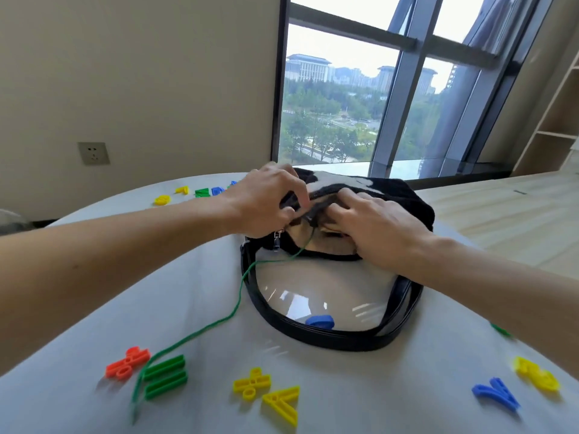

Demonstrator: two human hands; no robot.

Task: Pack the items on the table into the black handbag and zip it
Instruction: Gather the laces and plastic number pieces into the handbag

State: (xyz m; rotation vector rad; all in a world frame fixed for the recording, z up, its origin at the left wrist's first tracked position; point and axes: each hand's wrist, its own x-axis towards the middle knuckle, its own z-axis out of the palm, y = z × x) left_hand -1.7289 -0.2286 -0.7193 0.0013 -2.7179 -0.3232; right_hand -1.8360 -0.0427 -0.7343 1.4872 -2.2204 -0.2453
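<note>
The left grip (266,202) pinches the upper lip of the black handbag's (407,198) mouth between thumb and curled forefinger. The right grip (372,223) lies on the mouth from the other side with its fingers pushed into the opening; their tips are hidden, so I cannot tell whether they hold anything. A green cord (238,296) runs out of the mouth between the 2 grips and trails to the worktop's (344,386) near-left corner. The handbag lies mid-worktop towards the far edge, its clear panel and black strap (313,336) facing the near edge, with a blue piece (319,321) at the panel's near rim. 2 zip pulls (277,239) hang under the left grip. Along the near edge lie an orange percent sign (127,361), a green barred piece (164,375) touching the cord, a yellow percent sign (250,383), a yellow A (283,404), a blue letter (496,397) and a yellow piece (537,375). More pieces (182,190) sit at the far-left edge.
</note>
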